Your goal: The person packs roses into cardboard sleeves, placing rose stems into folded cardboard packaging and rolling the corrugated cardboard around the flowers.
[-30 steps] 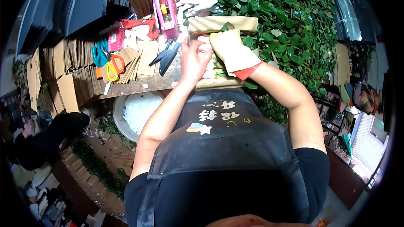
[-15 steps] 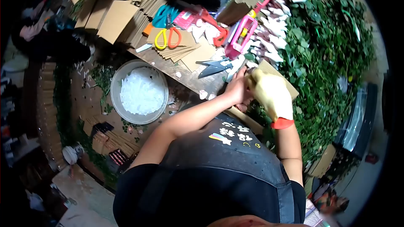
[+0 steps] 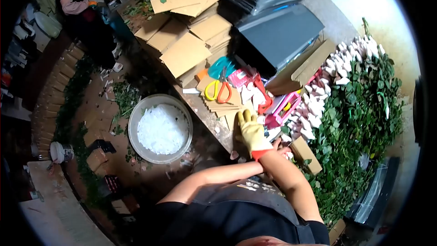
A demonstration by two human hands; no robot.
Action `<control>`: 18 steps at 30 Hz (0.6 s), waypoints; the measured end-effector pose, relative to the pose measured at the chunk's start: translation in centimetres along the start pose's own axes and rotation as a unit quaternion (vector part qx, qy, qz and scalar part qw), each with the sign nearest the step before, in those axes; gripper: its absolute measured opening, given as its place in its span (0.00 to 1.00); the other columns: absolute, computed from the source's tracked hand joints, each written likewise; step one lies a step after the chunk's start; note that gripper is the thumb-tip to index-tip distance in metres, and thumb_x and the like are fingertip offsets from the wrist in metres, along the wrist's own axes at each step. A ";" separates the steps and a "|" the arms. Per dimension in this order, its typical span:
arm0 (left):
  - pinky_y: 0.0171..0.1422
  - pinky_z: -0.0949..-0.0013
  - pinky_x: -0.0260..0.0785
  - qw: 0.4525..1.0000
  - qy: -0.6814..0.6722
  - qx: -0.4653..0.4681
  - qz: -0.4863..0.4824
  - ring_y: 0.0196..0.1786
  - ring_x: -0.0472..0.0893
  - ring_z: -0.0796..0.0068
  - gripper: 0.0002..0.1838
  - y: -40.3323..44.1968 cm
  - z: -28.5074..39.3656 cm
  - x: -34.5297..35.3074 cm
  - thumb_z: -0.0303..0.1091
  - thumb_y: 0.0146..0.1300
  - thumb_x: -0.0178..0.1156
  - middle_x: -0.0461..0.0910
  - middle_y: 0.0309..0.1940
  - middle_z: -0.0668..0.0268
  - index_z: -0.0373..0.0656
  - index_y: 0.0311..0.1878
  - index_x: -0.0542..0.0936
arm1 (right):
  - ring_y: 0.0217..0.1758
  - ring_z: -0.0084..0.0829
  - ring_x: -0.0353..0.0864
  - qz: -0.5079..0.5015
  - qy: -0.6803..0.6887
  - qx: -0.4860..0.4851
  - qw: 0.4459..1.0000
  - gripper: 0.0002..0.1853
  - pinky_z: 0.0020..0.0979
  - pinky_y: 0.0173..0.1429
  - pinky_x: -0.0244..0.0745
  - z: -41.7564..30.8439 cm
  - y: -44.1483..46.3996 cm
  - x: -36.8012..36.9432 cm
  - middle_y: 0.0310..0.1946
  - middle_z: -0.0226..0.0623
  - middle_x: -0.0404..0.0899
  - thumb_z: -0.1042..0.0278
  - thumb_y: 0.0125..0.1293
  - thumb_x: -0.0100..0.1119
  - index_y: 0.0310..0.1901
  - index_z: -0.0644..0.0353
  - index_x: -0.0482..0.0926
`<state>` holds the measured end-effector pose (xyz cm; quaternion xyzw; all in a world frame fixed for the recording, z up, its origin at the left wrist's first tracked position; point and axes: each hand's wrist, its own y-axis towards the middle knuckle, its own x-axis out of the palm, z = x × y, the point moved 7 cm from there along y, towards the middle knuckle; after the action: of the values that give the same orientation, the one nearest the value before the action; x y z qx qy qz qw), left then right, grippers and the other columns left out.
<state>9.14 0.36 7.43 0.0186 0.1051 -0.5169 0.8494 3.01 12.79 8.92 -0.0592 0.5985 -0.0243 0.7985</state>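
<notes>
My right hand (image 3: 253,135), in a cream-yellow glove with an orange-red cuff, crosses over my left forearm. Its fingers are stretched out and apart, at the edge of a fan of small cardboard pieces (image 3: 226,108). My bare left hand (image 3: 283,149) is partly hidden behind the right arm; its fingers look curled around something pale I cannot make out. Beside it lies a folded corrugated cardboard piece (image 3: 306,156). Past the gloved hand are a pink tape dispenser (image 3: 276,119) and scissors (image 3: 218,90) with yellow and orange handles.
A round tub (image 3: 132,130) of white pieces stands left, below the table edge. Stacked cardboard (image 3: 185,55) and dark sheets (image 3: 280,36) fill the back. At right lie leafy stems (image 3: 359,127) with white-wrapped heads (image 3: 314,109). Another person (image 3: 86,27) is at far left.
My gloved right hand has left the spot beside my left hand and reached left across the left forearm to the cardboard pieces. The camera view has shifted, showing more of the table's back.
</notes>
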 end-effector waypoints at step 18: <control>0.87 0.47 0.50 0.999 -0.030 0.025 0.027 0.85 0.52 0.34 0.26 0.1 -0.7 0.3 0.46 0.67 0.69 0.40 0.86 0.42 0.59 0.68 0.81 | 0.64 0.48 0.77 0.026 0.051 0.017 0.998 0.51 0.50 0.66 0.73 0.3 2.3 -1.9 0.59 0.46 0.78 0.39 0.44 0.82 0.65 0.64 0.73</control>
<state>9.26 0.20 6.65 0.0271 0.0656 -0.4967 0.8650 2.68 15.28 10.55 -0.0285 0.6397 -0.0170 0.7679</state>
